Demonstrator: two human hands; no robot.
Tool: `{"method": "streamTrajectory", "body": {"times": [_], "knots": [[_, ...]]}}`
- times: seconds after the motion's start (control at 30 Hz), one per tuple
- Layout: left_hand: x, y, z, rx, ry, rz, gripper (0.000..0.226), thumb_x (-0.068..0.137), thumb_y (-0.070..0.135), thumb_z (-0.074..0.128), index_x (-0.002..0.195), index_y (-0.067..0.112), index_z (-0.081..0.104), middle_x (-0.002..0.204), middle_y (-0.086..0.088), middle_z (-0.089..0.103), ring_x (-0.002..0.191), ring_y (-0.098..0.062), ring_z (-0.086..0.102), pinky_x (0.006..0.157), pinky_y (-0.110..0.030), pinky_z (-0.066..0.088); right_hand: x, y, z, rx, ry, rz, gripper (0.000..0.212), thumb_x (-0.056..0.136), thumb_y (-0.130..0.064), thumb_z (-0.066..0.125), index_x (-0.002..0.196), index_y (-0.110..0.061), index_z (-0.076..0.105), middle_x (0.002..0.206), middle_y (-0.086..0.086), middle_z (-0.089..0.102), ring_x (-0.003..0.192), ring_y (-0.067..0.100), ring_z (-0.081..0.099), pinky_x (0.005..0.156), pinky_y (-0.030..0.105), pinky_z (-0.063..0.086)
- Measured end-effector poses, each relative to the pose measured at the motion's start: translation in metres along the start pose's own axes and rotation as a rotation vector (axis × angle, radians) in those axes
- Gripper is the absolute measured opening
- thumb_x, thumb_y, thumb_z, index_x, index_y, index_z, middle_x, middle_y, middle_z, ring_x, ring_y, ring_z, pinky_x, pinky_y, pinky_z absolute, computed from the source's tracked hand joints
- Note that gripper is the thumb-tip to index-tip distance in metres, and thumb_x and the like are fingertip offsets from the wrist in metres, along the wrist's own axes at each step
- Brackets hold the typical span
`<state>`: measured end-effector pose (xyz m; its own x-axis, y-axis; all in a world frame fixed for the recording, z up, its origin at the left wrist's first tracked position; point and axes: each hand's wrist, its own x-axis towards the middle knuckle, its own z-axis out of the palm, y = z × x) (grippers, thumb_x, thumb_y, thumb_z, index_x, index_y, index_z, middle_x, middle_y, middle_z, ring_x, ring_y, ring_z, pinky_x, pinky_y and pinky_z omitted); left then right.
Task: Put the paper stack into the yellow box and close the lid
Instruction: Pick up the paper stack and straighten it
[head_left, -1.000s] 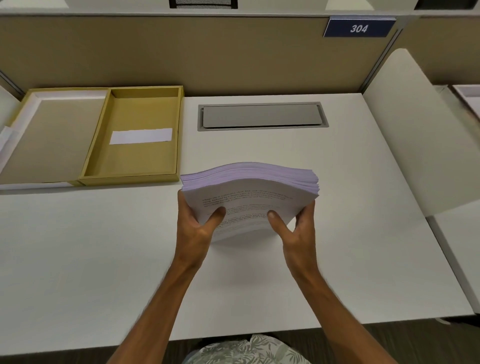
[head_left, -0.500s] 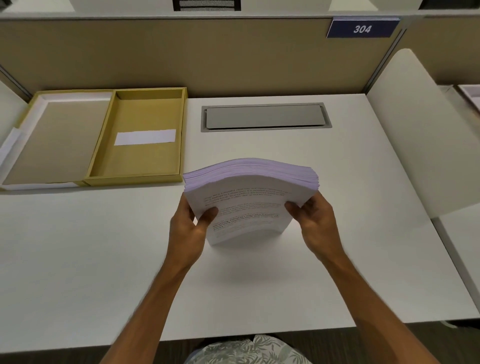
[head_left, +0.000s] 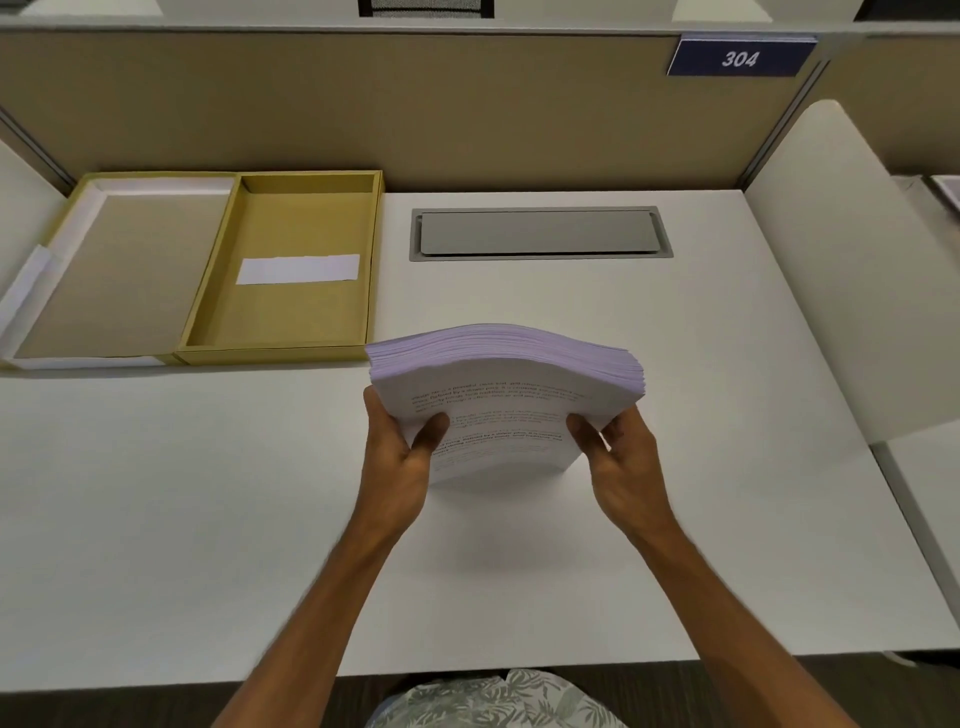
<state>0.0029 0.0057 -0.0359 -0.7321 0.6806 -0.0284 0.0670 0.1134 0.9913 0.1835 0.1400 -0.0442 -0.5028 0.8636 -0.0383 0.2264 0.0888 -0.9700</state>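
A: Where is the paper stack (head_left: 506, 400)?

B: Near the middle of the white desk (head_left: 208, 519), standing on its lower edge and tilted, printed side toward the camera. The top edge bows upward and the sheets fan slightly along it.

A: Who has it?

B: Both hands. The left hand (head_left: 402, 457) grips the left side, thumb pressed on the printed face, fingers wrapped behind. The right hand (head_left: 621, 462) grips the right side the same way, thumb on the front, fingers curled round the back edge.

A: And the yellow box (head_left: 291, 270)?

B: Back-left on the desk, open. Its tray holds only a white strip (head_left: 297, 269) lying across the floor. The lid (head_left: 117, 270) lies flat, inside up, joined to the tray's left wall. The stack's top-left corner appears just beside the tray's near-right corner, though I cannot tell if they touch.

A: Room to move?

B: Bare desk spreads to the left of the hands, below the box's near edge, and to the right toward the desk's rim. Behind the stack sits a grey cable hatch (head_left: 540, 234), flush with the surface. A tan partition (head_left: 415, 104) walls the back, carrying a blue plate (head_left: 740, 57) marked 304; a white side panel (head_left: 852, 270) closes the right.
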Motion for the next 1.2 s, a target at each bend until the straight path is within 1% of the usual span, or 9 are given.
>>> {"method": "streamTrajectory", "body": {"times": [0.13, 0.27, 0.4, 0.53, 0.7, 0.8, 0.9, 1.0, 1.2], "knots": [[0.003, -0.001, 0.006, -0.028, 0.033, -0.018, 0.051, 0.093, -0.003, 0.059, 0.112, 0.038, 0.035, 0.112, 0.013, 0.055, 0.098, 0.015, 0.058, 0.077, -0.008, 0.052, -0.002, 0.003, 0.007, -0.018, -0.03, 0.004, 0.054, 0.098, -0.003, 0.057, 0.147, -0.014, 0.039, 0.124, -0.016, 0.06, 0.108, -0.018, 0.056, 0.086, 0.001, 0.043], [0.002, -0.009, -0.001, 0.024, 0.006, -0.029, 0.047, 0.095, -0.003, 0.055, 0.117, 0.032, 0.033, 0.111, 0.016, 0.054, 0.098, 0.017, 0.056, 0.079, -0.007, 0.052, 0.0, 0.012, 0.004, -0.051, -0.037, 0.024, 0.05, 0.098, 0.0, 0.054, 0.144, -0.016, 0.044, 0.125, -0.008, 0.064, 0.116, -0.002, 0.059, 0.089, 0.006, 0.045], [-0.005, -0.023, -0.013, 0.092, -0.006, -0.063, 0.042, 0.097, -0.007, 0.05, 0.111, 0.031, 0.043, 0.111, 0.016, 0.058, 0.106, 0.008, 0.059, 0.088, -0.017, 0.056, 0.0, 0.023, -0.005, -0.096, -0.04, 0.053, 0.037, 0.096, 0.002, 0.056, 0.131, -0.011, 0.057, 0.113, -0.018, 0.068, 0.105, -0.009, 0.064, 0.084, 0.006, 0.047], [-0.008, -0.026, -0.018, 0.13, 0.07, -0.085, 0.043, 0.094, -0.004, 0.057, 0.102, 0.038, 0.054, 0.101, 0.029, 0.068, 0.101, 0.003, 0.065, 0.082, -0.012, 0.053, 0.003, 0.029, -0.009, -0.119, -0.045, 0.061, 0.029, 0.095, -0.001, 0.062, 0.122, -0.011, 0.065, 0.104, -0.027, 0.07, 0.097, -0.014, 0.065, 0.082, 0.006, 0.05], [-0.003, -0.022, -0.018, 0.115, 0.143, -0.107, 0.033, 0.087, -0.007, 0.064, 0.099, 0.023, 0.065, 0.096, 0.012, 0.074, 0.094, -0.01, 0.07, 0.088, -0.024, 0.057, 0.01, 0.026, -0.011, -0.095, -0.016, 0.015, 0.027, 0.094, 0.001, 0.062, 0.116, -0.011, 0.071, 0.101, -0.013, 0.077, 0.097, 0.007, 0.072, 0.083, 0.017, 0.055], [0.003, -0.015, -0.023, 0.188, 0.1, -0.098, 0.024, 0.089, 0.001, 0.066, 0.107, 0.016, 0.065, 0.101, 0.006, 0.073, 0.094, -0.014, 0.07, 0.086, -0.028, 0.057, 0.016, 0.016, -0.012, -0.097, -0.076, 0.015, 0.03, 0.095, 0.0, 0.059, 0.116, -0.021, 0.066, 0.105, -0.008, 0.073, 0.089, -0.005, 0.068, 0.074, 0.009, 0.054], [0.008, -0.007, -0.03, 0.166, 0.076, -0.106, 0.026, 0.089, 0.005, 0.068, 0.114, 0.013, 0.067, 0.105, 0.0, 0.074, 0.095, -0.019, 0.071, 0.084, -0.032, 0.059, 0.023, 0.013, -0.013, -0.096, -0.133, 0.002, 0.023, 0.097, -0.005, 0.059, 0.117, -0.014, 0.065, 0.108, 0.001, 0.072, 0.086, -0.007, 0.067, 0.071, 0.009, 0.054], [0.014, -0.004, -0.036, 0.109, 0.089, -0.162, 0.03, 0.087, 0.004, 0.069, 0.117, 0.011, 0.068, 0.108, -0.003, 0.075, 0.098, -0.02, 0.072, 0.087, -0.035, 0.059, 0.031, 0.011, -0.01, -0.071, -0.177, 0.009, 0.026, 0.096, -0.01, 0.061, 0.122, -0.008, 0.066, 0.112, 0.003, 0.073, 0.09, 0.0, 0.071, 0.073, 0.015, 0.058], [0.027, -0.007, -0.057, 0.03, 0.122, -0.3, 0.031, 0.089, 0.003, 0.068, 0.12, 0.005, 0.068, 0.106, -0.007, 0.076, 0.096, -0.024, 0.074, 0.087, -0.042, 0.059, 0.046, 0.003, 0.018, -0.024, -0.222, 0.1, 0.027, 0.096, -0.01, 0.062, 0.123, -0.01, 0.066, 0.116, 0.007, 0.074, 0.098, 0.024, 0.075, 0.087, 0.044, 0.062]]}}
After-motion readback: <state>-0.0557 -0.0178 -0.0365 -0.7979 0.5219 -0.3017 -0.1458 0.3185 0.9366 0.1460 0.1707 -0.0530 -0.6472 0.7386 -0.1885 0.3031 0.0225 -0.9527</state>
